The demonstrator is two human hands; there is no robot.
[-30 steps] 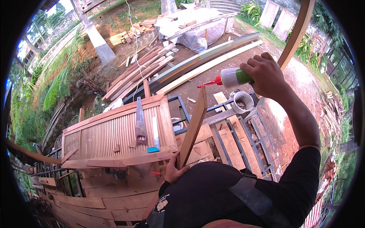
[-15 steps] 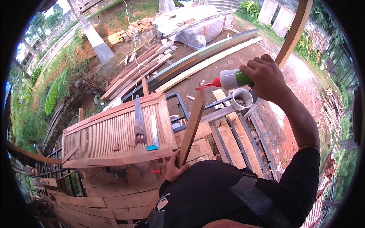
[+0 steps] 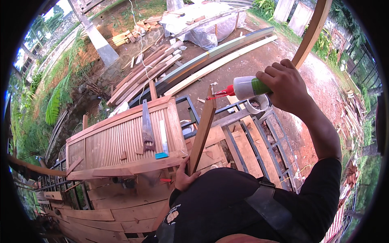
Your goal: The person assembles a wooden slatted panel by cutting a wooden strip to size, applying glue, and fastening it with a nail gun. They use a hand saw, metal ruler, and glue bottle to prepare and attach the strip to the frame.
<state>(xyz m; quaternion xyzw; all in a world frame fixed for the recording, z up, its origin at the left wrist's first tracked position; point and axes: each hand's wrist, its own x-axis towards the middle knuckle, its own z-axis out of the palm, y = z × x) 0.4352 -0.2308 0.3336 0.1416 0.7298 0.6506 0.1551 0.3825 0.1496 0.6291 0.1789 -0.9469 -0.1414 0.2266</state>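
Observation:
My left hand [image 3: 185,176] is wrapped round the lower part of a wooden strip [image 3: 202,135], which stands slanted in front of my body. My right hand [image 3: 285,86] grips a white squeeze bottle [image 3: 244,87] with a green label, tipped sideways with its nozzle to the left. The red nozzle [image 3: 219,94] is at the upper end of the strip; whether it touches the wood I cannot tell. Left of the strip lies a slatted wooden panel [image 3: 109,143]. On it rest a handsaw [image 3: 147,127] and a pale tool with a turquoise end [image 3: 163,139].
A whitish round container [image 3: 257,105] stands beneath the bottle. Dark metal frames with wooden boards [image 3: 247,143] lie to the right of the strip. Farther off are stacked timbers [image 3: 142,77], long beams [image 3: 214,56] and a plastic-covered pile [image 3: 202,22]. A wooden post [image 3: 314,34] rises behind my right hand.
The bottle has come slightly lower and to the left, its nozzle crossing the strip's upper end. My left hand keeps its hold, and the strip has shifted only a little.

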